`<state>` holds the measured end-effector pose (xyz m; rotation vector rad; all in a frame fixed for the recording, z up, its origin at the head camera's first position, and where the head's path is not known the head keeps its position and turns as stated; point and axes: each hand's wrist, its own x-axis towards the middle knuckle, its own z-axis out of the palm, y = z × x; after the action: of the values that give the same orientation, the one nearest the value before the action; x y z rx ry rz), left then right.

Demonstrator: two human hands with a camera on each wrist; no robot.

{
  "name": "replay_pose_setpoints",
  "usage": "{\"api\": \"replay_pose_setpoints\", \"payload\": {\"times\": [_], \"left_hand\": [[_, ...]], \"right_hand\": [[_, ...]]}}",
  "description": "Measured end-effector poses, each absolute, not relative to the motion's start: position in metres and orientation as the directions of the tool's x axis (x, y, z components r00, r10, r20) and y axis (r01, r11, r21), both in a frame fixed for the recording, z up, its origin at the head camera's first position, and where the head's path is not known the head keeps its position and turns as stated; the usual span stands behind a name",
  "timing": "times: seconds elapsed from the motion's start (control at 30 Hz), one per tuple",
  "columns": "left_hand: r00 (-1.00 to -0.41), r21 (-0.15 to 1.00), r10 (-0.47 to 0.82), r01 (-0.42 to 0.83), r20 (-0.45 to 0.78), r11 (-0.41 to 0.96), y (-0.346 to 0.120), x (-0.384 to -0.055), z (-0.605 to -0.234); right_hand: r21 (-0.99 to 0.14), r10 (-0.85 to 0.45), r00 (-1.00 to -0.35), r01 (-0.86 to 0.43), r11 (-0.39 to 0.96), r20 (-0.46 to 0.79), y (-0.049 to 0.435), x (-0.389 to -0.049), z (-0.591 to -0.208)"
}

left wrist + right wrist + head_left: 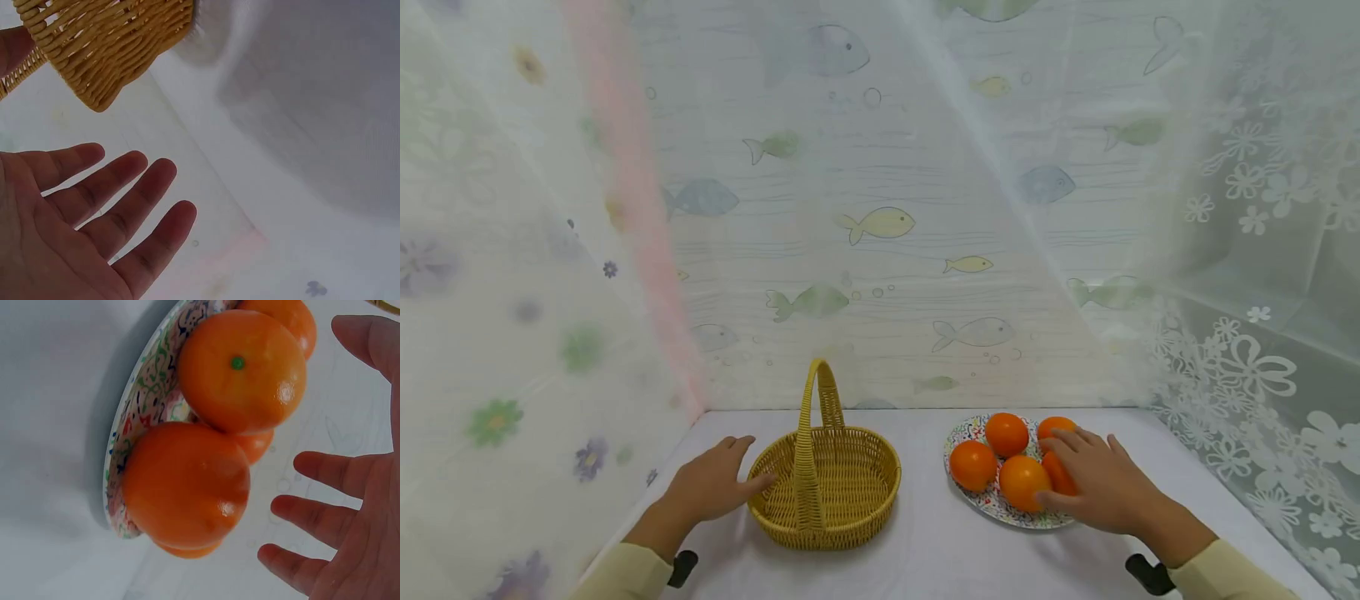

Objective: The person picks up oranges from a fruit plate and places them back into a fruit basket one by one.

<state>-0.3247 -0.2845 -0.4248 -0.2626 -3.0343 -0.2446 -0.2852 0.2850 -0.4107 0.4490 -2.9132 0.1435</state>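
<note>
A yellow wicker basket [865, 487] with a tall arched handle stands at the left of the table. My left hand [711, 483] is at its left side, thumb over the rim, the other fingers spread and straight. In the left wrist view the basket [125, 44] shows above the fingers [159, 231]. To the right, several oranges [973, 465] lie on a plate [988, 502] with a colourful squiggle pattern. Over the plate's right side hovers my right hand [1105, 487], fingers extended, hiding part of the oranges there. The right wrist view shows its fingers [312, 515] apart from the nearest orange [187, 484].
A white cloth covers the table [925, 550]. Behind it hangs a pale curtain [880, 333] printed with fish. Sheer flowered curtains close off the left and right sides.
</note>
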Motion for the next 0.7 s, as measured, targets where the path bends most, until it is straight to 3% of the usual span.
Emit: {"api": "replay_pose_setpoints", "payload": {"times": [0.37, 0.7], "left_hand": [[-0.989, 0.393, 0.095, 0.134, 0.117, 0.91, -0.283, -0.325, -0.431], [-0.999, 0.588, -0.006, 0.026, 0.052, 0.809, -0.279, -0.329, -0.438]], "right_hand": [[-0.091, -0.326, -0.91, -0.358, 0.929, 0.258, 0.273, -0.287, -0.417], [-0.078, -0.329, -0.9, -0.364, 0.928, 0.284, 0.265, -0.293, -0.421]]}}
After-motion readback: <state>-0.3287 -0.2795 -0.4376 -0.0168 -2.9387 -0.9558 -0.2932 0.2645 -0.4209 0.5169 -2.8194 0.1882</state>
